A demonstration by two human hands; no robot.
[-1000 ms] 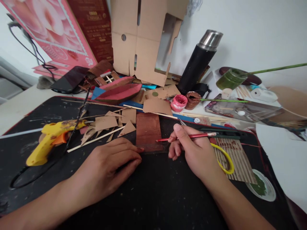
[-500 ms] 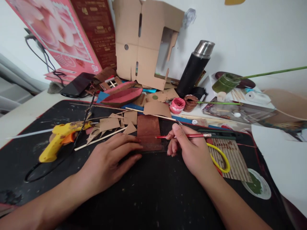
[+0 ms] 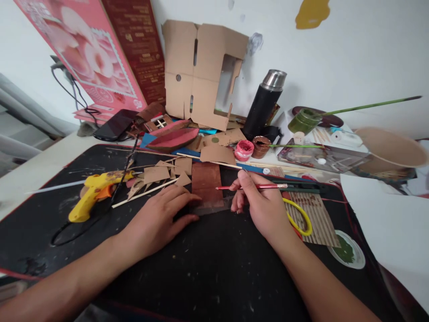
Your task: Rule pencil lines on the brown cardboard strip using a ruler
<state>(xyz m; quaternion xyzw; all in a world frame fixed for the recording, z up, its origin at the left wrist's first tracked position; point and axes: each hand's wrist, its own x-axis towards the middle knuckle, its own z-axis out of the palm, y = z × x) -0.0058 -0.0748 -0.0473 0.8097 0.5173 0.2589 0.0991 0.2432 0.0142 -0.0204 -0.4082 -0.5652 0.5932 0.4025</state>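
Observation:
A brown-painted cardboard piece lies flat on the black mat in front of me. Along its near edge is a clear strip that looks like a ruler. My left hand rests at the strip's left end, fingers stretched and thumb apart. A red pencil is pinched in my right hand, its tip over the brown cardboard on the right side. The curled lower fingers of that hand are close to the strip's right end. Yellow-handled scissors lie right of my right hand, blades hidden.
A yellow glue gun with its cable lies left, beside cardboard scraps. Behind stand paint jars, a black thermos and a cardboard sheet. Corrugated cardboard and a green paint lid are right.
The view has tilted up slightly and shifted. My left fingers have spread further from the thumb, and the clear strip sits nearer the cardboard's near edge. The pencil stays in my right hand.

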